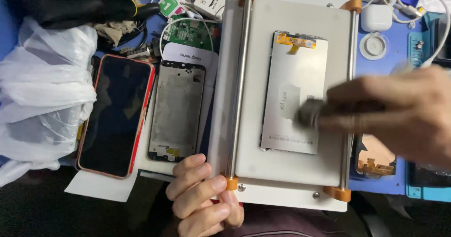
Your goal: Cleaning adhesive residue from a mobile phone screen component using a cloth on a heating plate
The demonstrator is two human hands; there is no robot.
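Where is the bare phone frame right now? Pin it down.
In the head view, the bare phone frame lies left of centre on white paper, between the red-cased phone and the white plate machine, just above the left hand.

A blue mat (381,70) covers the bench. At its centre stands a white plate machine (286,166). At nine o'clock lie a phone frame (177,110), a red-edged phone (115,115) and a white bag (42,91). At one o'clock sit a white earbud case (377,17) and a round lid (374,46).
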